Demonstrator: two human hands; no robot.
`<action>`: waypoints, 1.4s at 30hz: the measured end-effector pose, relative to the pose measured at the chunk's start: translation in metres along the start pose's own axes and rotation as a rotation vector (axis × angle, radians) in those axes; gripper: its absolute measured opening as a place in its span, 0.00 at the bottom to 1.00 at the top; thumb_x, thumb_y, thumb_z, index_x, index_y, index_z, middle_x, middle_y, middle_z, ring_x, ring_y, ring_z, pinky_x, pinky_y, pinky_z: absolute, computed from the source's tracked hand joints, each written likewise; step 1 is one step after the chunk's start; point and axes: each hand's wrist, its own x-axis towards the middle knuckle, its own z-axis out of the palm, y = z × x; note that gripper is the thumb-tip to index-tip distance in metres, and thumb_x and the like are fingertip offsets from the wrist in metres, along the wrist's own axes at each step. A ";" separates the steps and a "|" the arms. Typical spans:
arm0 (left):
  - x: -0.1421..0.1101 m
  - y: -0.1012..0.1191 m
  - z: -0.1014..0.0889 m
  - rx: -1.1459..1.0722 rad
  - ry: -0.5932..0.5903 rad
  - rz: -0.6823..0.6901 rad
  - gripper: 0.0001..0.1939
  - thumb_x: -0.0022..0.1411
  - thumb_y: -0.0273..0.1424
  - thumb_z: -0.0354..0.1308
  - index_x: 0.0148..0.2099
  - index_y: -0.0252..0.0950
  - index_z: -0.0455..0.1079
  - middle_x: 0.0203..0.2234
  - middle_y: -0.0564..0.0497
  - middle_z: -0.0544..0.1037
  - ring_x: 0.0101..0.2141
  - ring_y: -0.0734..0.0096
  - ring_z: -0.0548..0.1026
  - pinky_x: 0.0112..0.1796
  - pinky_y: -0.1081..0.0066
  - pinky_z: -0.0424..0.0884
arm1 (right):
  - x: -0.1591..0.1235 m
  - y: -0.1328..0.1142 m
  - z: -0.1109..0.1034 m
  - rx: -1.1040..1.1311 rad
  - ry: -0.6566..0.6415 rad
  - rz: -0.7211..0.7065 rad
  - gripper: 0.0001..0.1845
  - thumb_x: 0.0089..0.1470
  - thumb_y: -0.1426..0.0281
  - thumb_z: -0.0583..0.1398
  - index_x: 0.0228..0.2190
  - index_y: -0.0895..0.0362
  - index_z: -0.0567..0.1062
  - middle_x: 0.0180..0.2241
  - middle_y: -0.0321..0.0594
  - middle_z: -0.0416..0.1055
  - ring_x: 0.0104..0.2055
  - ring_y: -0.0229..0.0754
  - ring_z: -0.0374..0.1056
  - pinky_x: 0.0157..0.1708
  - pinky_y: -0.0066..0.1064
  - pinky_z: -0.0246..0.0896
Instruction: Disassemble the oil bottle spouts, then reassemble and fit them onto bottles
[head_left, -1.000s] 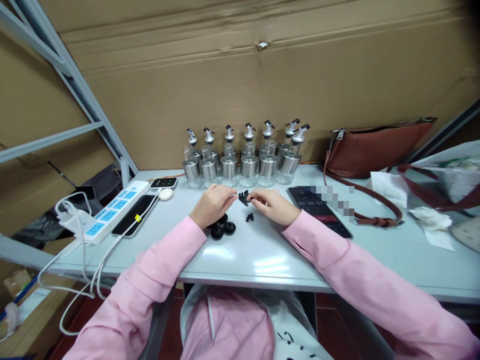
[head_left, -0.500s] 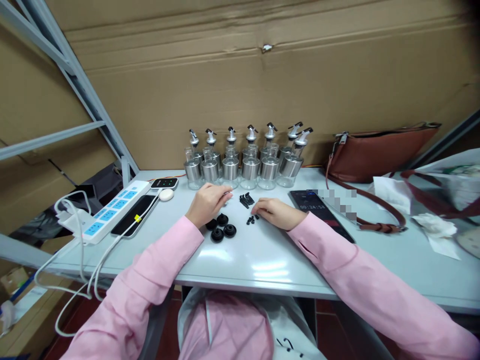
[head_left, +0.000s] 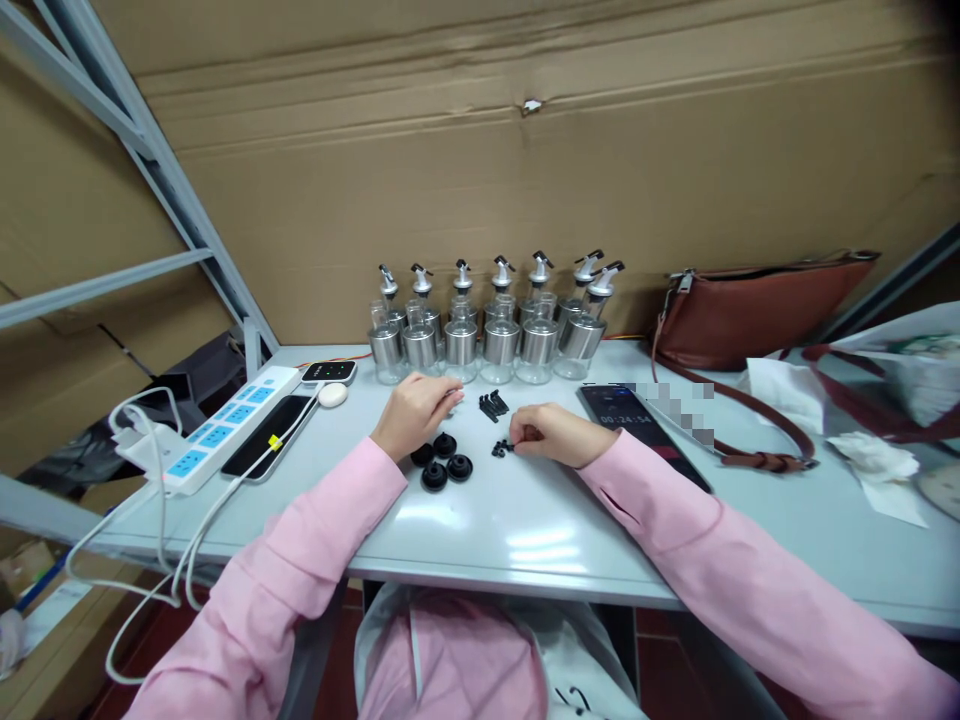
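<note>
My left hand [head_left: 417, 412] is closed above the table, left of the black levers, its thumb and fingertips together; what they hold is hidden. My right hand [head_left: 556, 432] is closed too, thumb and forefinger pinched on a small black part at the edge of a little pile of small black plugs [head_left: 499, 449]. Several slim black levers [head_left: 493, 404] lie side by side between the hands, farther back. Close to my left wrist sit several round black stepped stoppers [head_left: 459, 467], one partly covered by the hand.
Glass bottles with steel bands [head_left: 501, 345] stand in rows behind, the back ones with pour spouts [head_left: 540, 266]. At right lie a phone [head_left: 637, 430] and a brown bag [head_left: 757, 312]. A power strip [head_left: 225, 430] with white cables is at left.
My right hand has shifted slightly, its fingers curling into a pinch at the small black plugs. My left hand stays nearly in place.
</note>
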 end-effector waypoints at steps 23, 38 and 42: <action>0.000 0.001 -0.001 0.000 -0.024 -0.009 0.12 0.66 0.33 0.45 0.38 0.34 0.68 0.29 0.51 0.78 0.29 0.74 0.73 0.34 0.72 0.64 | -0.004 -0.008 0.000 0.046 -0.012 -0.023 0.13 0.39 0.75 0.60 0.32 0.59 0.75 0.29 0.38 0.72 0.26 0.35 0.66 0.29 0.27 0.62; -0.001 0.003 0.002 -0.019 -0.025 0.012 0.10 0.66 0.32 0.46 0.38 0.35 0.67 0.31 0.52 0.78 0.31 0.73 0.74 0.37 0.69 0.62 | 0.004 -0.013 0.014 0.057 0.036 -0.163 0.06 0.43 0.73 0.63 0.28 0.59 0.78 0.28 0.37 0.66 0.24 0.32 0.62 0.27 0.26 0.60; -0.001 0.004 0.004 -0.024 -0.038 0.010 0.10 0.66 0.32 0.46 0.37 0.34 0.66 0.32 0.52 0.78 0.34 0.73 0.74 0.38 0.69 0.62 | 0.003 -0.009 0.011 0.028 0.036 -0.162 0.04 0.43 0.73 0.63 0.27 0.59 0.78 0.27 0.37 0.65 0.23 0.32 0.61 0.27 0.26 0.60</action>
